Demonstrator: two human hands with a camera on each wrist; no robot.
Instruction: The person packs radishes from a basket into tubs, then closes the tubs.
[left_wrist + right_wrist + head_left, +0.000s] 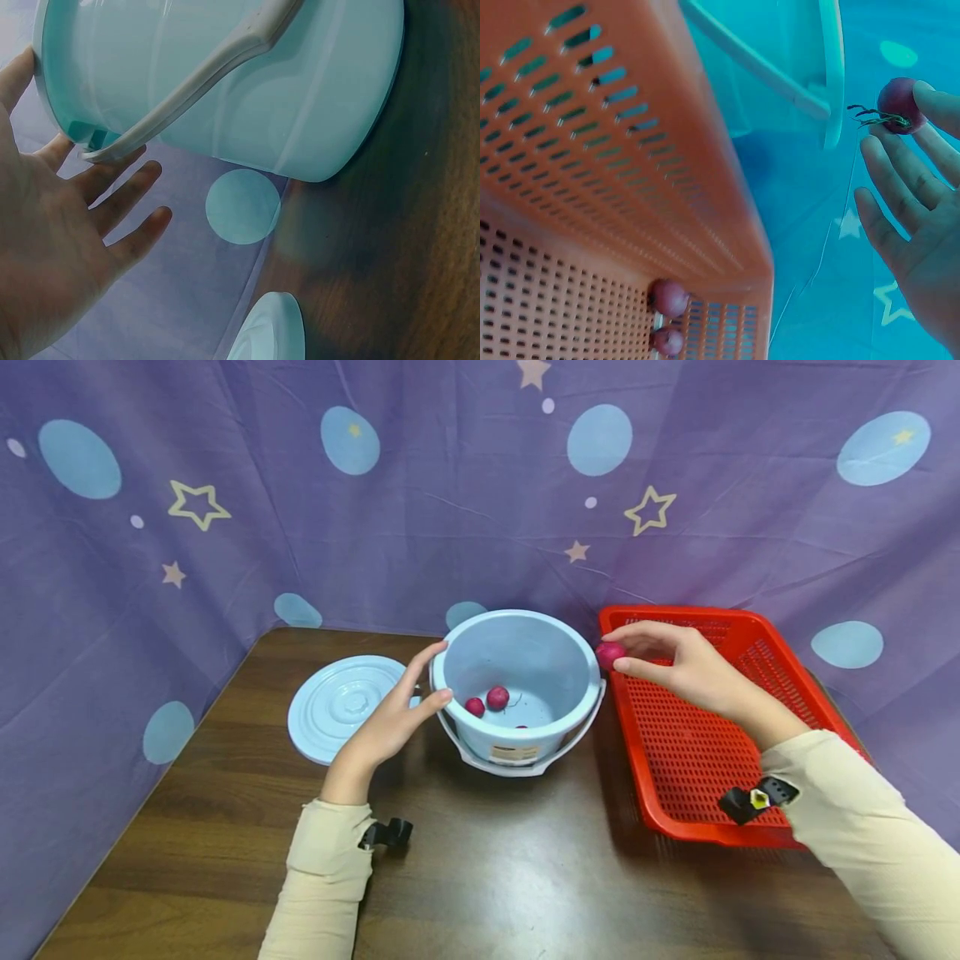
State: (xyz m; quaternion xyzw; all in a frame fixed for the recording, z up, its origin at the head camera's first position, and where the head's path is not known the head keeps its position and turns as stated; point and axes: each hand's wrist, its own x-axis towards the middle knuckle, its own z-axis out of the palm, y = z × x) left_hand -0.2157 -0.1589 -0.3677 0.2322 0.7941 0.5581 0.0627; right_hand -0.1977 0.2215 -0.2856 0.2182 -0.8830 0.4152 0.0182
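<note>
My right hand [686,664] pinches a red radish [611,655] between thumb and fingertips, just above the gap between bucket and basket. In the right wrist view, thin stems trail from this radish [901,105]. A light blue bucket [517,622] stands upright, its handle lowered at the front. Two radishes [498,697] show inside it, plus the top of a third near the front wall. Spread, mostly straight fingers of my left hand [393,718] touch the bucket's left rim; in the left wrist view some fingertips lie by the handle joint [101,154].
Right of the bucket sits a red slotted basket [641,760]; two more radishes [667,298] lie in its corner in the right wrist view. The round blue lid [315,714] lies flat on the wooden table [465,860] at left. A purple patterned curtain [465,468] hangs behind.
</note>
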